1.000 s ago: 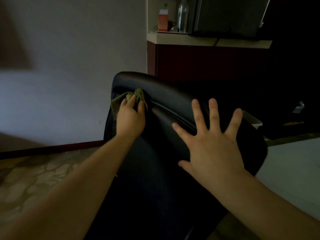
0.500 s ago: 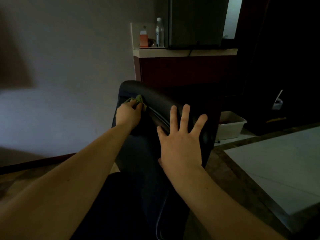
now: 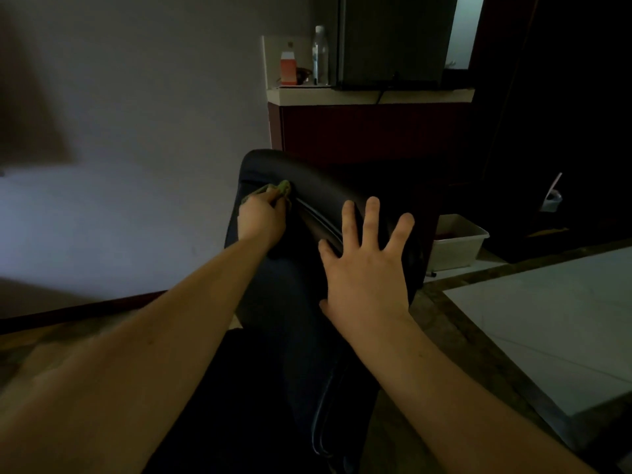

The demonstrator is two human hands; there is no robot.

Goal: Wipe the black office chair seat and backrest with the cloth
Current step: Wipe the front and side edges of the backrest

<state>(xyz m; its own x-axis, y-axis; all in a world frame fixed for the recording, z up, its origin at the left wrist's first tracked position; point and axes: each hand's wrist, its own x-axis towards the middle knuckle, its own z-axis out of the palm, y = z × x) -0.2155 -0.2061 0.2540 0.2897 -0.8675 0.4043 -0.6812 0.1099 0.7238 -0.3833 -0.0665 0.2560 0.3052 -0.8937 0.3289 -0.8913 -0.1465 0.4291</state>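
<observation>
Along the bottom edge of the view, two bare forearms reach forward and up over the dark seat (image 3: 239,422) of the black office chair (image 3: 290,302), whose detail is lost in shadow. Further up, the right hand (image 3: 367,268) lies flat against the right side of the backrest (image 3: 318,186), fingers straight and spread wide, holding nothing, with the fingertips close to the curved top edge. To its left and a little further away, the left hand (image 3: 261,217) is curled round a bunched green cloth (image 3: 282,187) and presses it onto the backrest just below the top edge, beside a raised seam that runs down toward the right hand. Both hands touch the chair but are apart from each other. Beyond the chair's right side, a pale plastic bin (image 3: 458,241) sits on the floor (image 3: 547,319), partly hidden by the backrest. Behind the chair stands a dark red cabinet (image 3: 376,131) with a light tabletop (image 3: 369,94). On it are an orange carton (image 3: 288,68), a clear bottle (image 3: 320,56) just beside it, and a large dark boxy object (image 3: 393,39). A plain wall (image 3: 136,131) fills the left side, and a dark baseboard (image 3: 78,309) runs along its foot.
</observation>
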